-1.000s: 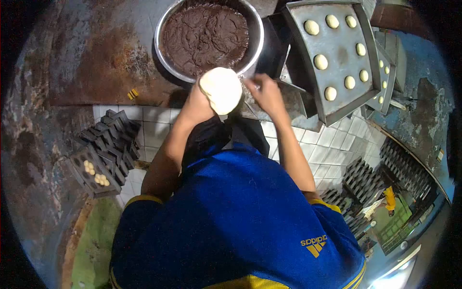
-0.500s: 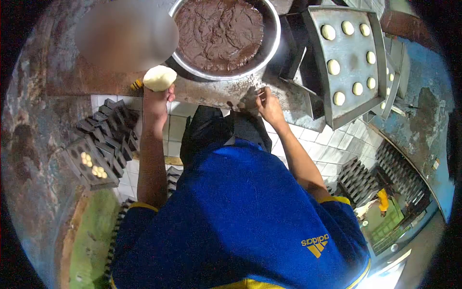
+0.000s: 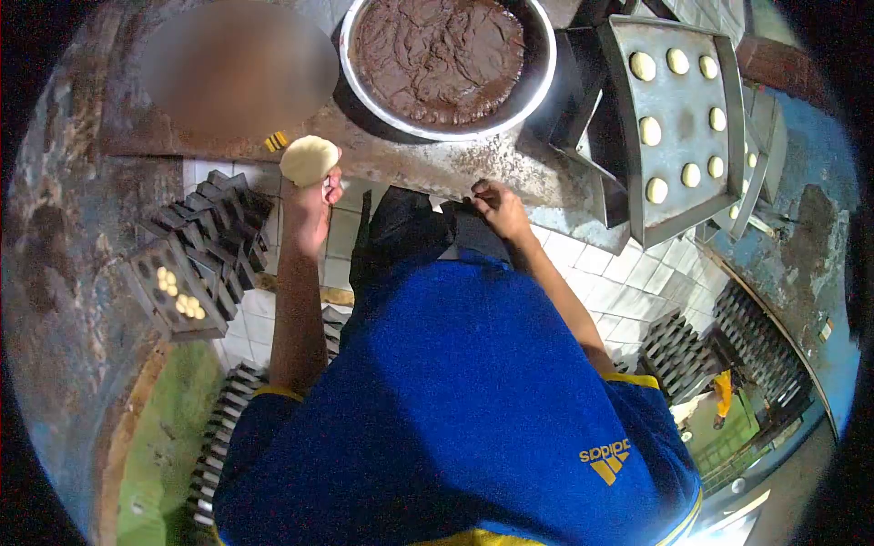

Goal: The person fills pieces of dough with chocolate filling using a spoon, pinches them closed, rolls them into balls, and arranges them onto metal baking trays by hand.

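My left hand (image 3: 319, 205) holds a pale, flattened piece of dough (image 3: 309, 161) up near the table's front edge. The fingers are curled at its side, and part of the hand is hidden behind the dough. My right hand (image 3: 503, 211) is at the table edge, fingers bent together. A small dark bit shows at its fingertips; I cannot tell what it is. Ahead of both hands stands a round metal basin (image 3: 548, 73) filled with thick dark brown paste (image 3: 437, 59).
A metal tray (image 3: 674, 100) of several round dough balls rests tilted at the right on dark metal supports. Zigzag stacks of trays (image 3: 214, 223) stand below left, one tray (image 3: 173, 291) bearing dough pieces. A yellow-and-black striped object (image 3: 276, 141) lies near the left hand. The upper left is blurred.
The dough in my left hand has turned and shows a flatter, rounder face. My right hand has drawn slightly back toward my body. The view has shifted, moving basin and tray rightward.
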A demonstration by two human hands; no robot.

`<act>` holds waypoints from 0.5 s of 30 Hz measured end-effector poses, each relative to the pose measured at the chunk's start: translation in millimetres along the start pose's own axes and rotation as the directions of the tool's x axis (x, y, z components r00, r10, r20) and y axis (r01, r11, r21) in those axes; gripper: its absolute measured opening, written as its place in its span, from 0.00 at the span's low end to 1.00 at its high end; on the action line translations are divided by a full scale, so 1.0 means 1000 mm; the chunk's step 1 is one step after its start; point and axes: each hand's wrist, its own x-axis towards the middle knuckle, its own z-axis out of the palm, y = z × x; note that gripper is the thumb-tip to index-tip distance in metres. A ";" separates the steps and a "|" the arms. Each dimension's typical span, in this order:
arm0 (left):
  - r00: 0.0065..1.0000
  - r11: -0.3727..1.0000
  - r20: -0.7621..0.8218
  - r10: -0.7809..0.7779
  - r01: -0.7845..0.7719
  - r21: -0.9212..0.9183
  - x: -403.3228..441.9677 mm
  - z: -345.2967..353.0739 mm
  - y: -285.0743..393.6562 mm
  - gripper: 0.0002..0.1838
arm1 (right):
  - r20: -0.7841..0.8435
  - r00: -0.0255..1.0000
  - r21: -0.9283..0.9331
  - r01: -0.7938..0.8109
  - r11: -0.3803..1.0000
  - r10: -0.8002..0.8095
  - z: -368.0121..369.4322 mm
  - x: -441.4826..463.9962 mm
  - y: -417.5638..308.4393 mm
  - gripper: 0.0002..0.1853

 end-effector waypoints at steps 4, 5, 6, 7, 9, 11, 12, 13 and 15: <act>0.991 0.994 -0.089 0.097 -0.101 -0.039 -0.013 0.005 -0.005 0.15 | 0.067 0.996 0.038 -0.068 0.997 0.066 -0.031 -0.013 -0.013 0.17; 0.963 0.985 -0.244 0.117 -0.144 -0.097 -0.027 0.020 0.004 0.12 | 0.094 0.994 0.055 -0.059 0.997 0.054 -0.038 -0.016 -0.018 0.16; 0.955 0.985 -0.273 0.114 -0.145 -0.095 -0.041 0.027 0.013 0.11 | 0.107 0.993 0.040 -0.054 0.998 0.050 -0.045 -0.021 -0.026 0.16; 0.953 0.967 -0.236 0.192 -0.224 -0.118 -0.057 0.026 0.011 0.08 | 0.148 0.989 0.065 0.008 0.998 -0.017 -0.047 -0.017 -0.009 0.16; 0.930 0.946 -0.243 0.277 -0.308 -0.102 -0.085 0.008 -0.021 0.05 | 0.267 0.958 0.047 -0.123 0.991 0.106 -0.055 -0.017 -0.005 0.17; 0.884 0.936 -0.363 0.295 -0.344 -0.077 -0.123 0.000 -0.056 0.05 | 0.364 0.931 0.005 -0.043 0.999 0.039 -0.059 -0.025 -0.024 0.19; 0.865 0.930 -0.416 0.279 -0.352 -0.108 -0.145 -0.006 -0.075 0.05 | 0.430 0.898 -0.032 -0.084 0.996 0.090 -0.060 -0.025 -0.023 0.19; 0.844 0.923 -0.463 0.270 -0.364 -0.125 -0.169 -0.013 -0.098 0.05 | 0.467 0.880 -0.067 -0.066 0.996 0.089 -0.062 -0.023 -0.011 0.19; 0.781 0.943 -0.585 0.218 -0.324 -0.081 -0.215 -0.028 -0.151 0.05 | 0.748 0.659 0.117 -0.017 0.993 -0.076 -0.055 -0.011 0.019 0.27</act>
